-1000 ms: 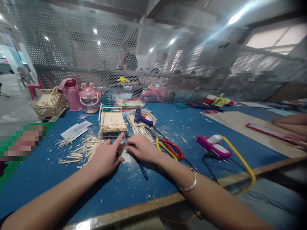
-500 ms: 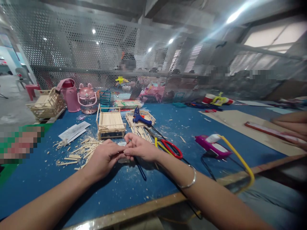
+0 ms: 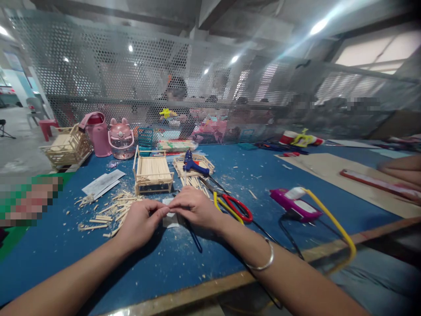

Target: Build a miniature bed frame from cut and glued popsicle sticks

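My left hand (image 3: 141, 219) and my right hand (image 3: 196, 207) meet fingertip to fingertip above the blue table. Both are closed in a pinch; whatever lies between the fingers is too small or hidden to name. Just under the fingertips is a small white piece of paper (image 3: 171, 220), partly covered by them. Beyond my hands stands a miniature bed-like frame of thin wooden sticks (image 3: 153, 169). A blue glue gun (image 3: 194, 166) rests on another stick frame (image 3: 180, 166) to its right. Loose cut sticks (image 3: 120, 210) are scattered left of my left hand.
Scissors with red and yellow handles (image 3: 239, 208) lie right of my right hand. Farther right is a purple device (image 3: 292, 205) with a yellow cord (image 3: 332, 215). Pink bottles (image 3: 99, 136), a stick model (image 3: 67, 147) and a perforated screen (image 3: 131, 79) stand behind. Another person's arm (image 3: 401, 171) is at right.
My right hand's raised fingers have come down and flattened toward the left fingertips. More of the white paper beneath shows now. The view has shifted slightly.
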`<state>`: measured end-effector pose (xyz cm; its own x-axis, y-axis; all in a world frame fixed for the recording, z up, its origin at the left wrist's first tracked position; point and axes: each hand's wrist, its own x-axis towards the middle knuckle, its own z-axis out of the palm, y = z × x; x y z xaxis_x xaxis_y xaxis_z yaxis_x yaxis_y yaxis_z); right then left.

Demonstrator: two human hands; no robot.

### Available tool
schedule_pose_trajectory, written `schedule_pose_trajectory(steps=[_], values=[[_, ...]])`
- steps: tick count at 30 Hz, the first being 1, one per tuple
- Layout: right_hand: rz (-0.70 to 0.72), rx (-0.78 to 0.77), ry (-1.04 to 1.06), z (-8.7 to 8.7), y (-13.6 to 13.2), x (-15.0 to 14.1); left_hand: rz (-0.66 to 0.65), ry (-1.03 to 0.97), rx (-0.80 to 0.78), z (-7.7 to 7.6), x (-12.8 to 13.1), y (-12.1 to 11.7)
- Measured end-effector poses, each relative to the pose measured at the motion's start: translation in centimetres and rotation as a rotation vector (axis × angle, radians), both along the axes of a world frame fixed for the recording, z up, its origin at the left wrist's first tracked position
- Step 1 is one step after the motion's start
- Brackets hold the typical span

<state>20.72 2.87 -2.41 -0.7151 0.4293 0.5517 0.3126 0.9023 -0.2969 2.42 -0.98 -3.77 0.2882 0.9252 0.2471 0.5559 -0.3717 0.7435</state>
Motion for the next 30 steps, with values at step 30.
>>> schedule_pose_trajectory(steps=[30], values=[[-0.265,0.208,-0.636,0.3,-1.2,-2.1,0.068,0.607,0.170,-0.1,0.4,1.0]])
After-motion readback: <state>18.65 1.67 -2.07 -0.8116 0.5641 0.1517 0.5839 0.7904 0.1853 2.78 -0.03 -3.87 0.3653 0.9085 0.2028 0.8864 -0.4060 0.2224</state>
